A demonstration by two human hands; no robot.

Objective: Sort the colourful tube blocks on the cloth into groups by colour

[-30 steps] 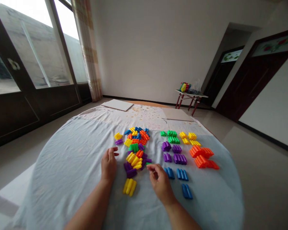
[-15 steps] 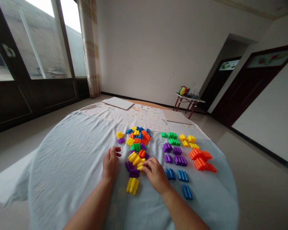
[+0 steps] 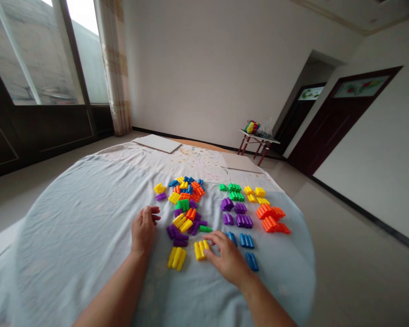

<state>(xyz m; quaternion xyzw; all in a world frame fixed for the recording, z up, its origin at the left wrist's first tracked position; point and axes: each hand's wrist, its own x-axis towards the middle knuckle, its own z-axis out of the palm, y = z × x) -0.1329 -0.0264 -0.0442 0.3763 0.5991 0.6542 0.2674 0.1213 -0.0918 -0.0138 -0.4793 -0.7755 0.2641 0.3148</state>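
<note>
My right hand (image 3: 226, 254) has its thumb and fingers round the right side of a yellow block (image 3: 201, 250), low over the cloth. Left of the pile, my left hand (image 3: 144, 229) holds nothing, its fingers loosely apart. Another yellow block (image 3: 177, 259) lies between the hands. The mixed pile holds purple blocks (image 3: 180, 240), a green block (image 3: 182, 205), orange blocks (image 3: 191, 214) and blue ones. A small green piece (image 3: 205, 229) lies just beyond my right hand. Blue blocks (image 3: 246, 240) are to its right, one partly hidden by the fingers.
Sorted groups lie on the right: green (image 3: 236, 196), purple (image 3: 244, 221), yellow (image 3: 259, 191) and orange (image 3: 272, 219). Two flat boards (image 3: 157, 143) lie at the cloth-covered table's (image 3: 71, 218) far side. A small table (image 3: 259, 136) with bags stands beyond.
My right hand has drawn a yellow block out of the pile toward me. Purple pieces and a small green piece now show there. The whole view has shifted, moving things left in the picture.
</note>
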